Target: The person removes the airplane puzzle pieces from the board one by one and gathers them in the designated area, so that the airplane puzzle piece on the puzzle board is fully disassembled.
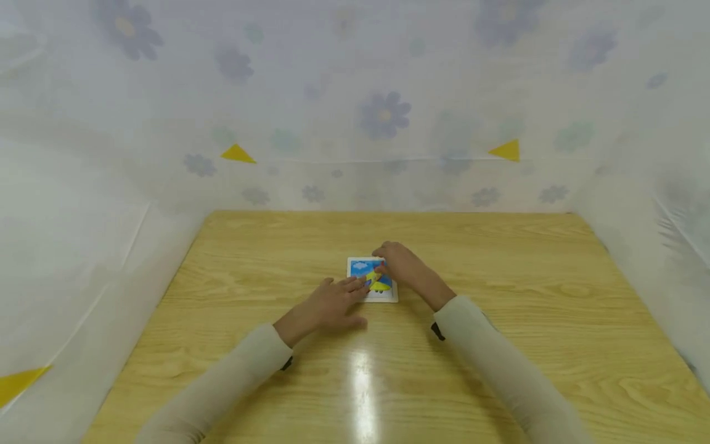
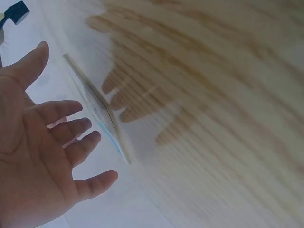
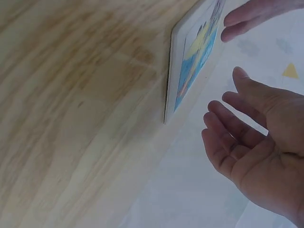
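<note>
A small square picture board [image 1: 359, 270] with a white border lies flat on the wooden table; its picture shows a blue sky, a cloud and a yellow shape like an airplane. Over its lower left part reaches my left hand [image 1: 333, 305], fingers straight and spread, palm facing the table. My right hand [image 1: 407, 268] is at the upper right corner, its fingers loosely bent and holding nothing. The left wrist view shows the board's thin edge [image 2: 111, 116] just past the fingertips. In the right wrist view, the printed face [image 3: 195, 59] stands apart from the right hand's fingers.
The wood-grain table [image 1: 266, 246] extends around the board on all sides. White flower-patterned sheeting [image 1: 333, 80] closes off the back and both sides, with yellow triangles [image 1: 507, 150] stuck on it.
</note>
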A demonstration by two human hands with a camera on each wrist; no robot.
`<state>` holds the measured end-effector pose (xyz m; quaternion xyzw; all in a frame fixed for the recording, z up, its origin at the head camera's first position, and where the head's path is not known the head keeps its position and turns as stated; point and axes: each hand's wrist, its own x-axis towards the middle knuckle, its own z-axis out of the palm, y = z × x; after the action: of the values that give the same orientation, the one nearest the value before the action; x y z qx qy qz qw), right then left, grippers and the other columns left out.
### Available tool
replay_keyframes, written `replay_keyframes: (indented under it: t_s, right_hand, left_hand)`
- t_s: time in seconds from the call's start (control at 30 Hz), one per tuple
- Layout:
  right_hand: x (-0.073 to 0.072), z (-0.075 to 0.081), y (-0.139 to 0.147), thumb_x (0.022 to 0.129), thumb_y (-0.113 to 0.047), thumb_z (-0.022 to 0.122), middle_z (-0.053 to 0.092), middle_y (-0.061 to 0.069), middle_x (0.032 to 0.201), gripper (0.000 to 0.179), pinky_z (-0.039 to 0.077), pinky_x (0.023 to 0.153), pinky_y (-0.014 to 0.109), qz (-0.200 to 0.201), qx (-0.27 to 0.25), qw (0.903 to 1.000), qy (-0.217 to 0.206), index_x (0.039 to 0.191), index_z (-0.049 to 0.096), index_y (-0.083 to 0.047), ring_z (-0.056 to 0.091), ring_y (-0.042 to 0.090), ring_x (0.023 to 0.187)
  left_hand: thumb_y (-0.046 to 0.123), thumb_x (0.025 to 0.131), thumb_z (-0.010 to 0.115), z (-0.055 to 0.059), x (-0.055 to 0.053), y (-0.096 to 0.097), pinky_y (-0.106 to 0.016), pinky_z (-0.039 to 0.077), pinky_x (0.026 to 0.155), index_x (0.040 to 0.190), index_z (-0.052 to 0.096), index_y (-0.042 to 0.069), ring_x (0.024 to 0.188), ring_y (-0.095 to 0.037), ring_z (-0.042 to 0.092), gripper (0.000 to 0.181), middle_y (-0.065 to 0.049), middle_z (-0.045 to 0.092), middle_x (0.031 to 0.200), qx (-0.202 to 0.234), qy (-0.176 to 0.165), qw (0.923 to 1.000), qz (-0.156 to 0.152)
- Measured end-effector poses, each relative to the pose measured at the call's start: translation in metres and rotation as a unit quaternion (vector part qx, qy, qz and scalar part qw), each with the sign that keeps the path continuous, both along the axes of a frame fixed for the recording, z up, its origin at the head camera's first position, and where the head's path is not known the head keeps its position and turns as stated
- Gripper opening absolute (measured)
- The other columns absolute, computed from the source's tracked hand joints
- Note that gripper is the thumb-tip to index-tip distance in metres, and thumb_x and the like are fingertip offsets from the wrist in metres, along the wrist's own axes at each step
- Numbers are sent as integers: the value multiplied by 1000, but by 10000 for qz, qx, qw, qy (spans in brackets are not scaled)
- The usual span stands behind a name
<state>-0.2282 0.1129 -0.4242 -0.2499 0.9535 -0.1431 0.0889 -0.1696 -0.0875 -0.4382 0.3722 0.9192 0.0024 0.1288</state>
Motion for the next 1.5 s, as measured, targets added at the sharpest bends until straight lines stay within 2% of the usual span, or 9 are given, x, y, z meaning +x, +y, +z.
replay_keyframes:
  t_s: [0.33, 0.53, 0.7, 0.9, 1.2, 1.5]
  right_hand:
    - [-23, -12, -7, 93, -22, 61, 64, 12, 110, 40, 51, 86, 38, -538, -327, 9952, -745, 129, 57, -4, 61, 24, 99]
    - [-31, -16, -15, 92, -22, 63, 66, 9, 100, 34, 50, 79, 34, -540, -493, 9939, -828, 121, 62, -6, 59, 19, 88]
    - [-31, -20, -22, 90, -22, 65, 66, 7, 97, 28, 50, 76, 32, -419, -508, 9946, -808, 114, 66, -6, 58, 17, 83]
    - [-30, -21, -29, 89, -22, 66, 66, 8, 100, 29, 51, 81, 34, -463, -401, 9937, -935, 114, 65, -7, 59, 19, 89]
    - [-29, -23, -35, 88, -23, 68, 63, 8, 100, 30, 50, 78, 33, -479, -333, 9935, -978, 114, 63, -7, 57, 18, 87]
    - [-26, -23, -39, 87, -25, 70, 61, 8, 104, 37, 49, 82, 34, -492, -131, 9948, -883, 115, 61, -3, 57, 19, 91]
  left_hand:
    - [63, 89, 48, 0, 4, 0, -59, 28, 110, 151, 28, 19, 145, -24, 25, 78, -3, 20, 159, -261, -124, 9996, -42]
    - [63, 87, 51, 2, 6, 0, -60, 23, 111, 151, 26, 21, 147, -24, 21, 81, -2, 17, 160, -420, -399, 9983, -25]
    - [63, 87, 51, 4, 8, -2, -61, 20, 112, 152, 25, 20, 148, -24, 17, 82, -1, 14, 161, -464, -554, 9974, -3]
    - [64, 86, 52, 4, 9, -5, -62, 19, 112, 152, 23, 20, 148, -24, 16, 84, -1, 13, 161, -406, -644, 9971, -12]
    - [62, 87, 53, 3, 9, -8, -63, 19, 111, 152, 24, 19, 148, -24, 16, 83, -3, 15, 160, -297, -596, 9978, -60]
    - [62, 87, 52, 1, 10, -11, -63, 21, 110, 152, 23, 17, 148, -25, 17, 83, -5, 15, 160, -219, -498, 9984, -179]
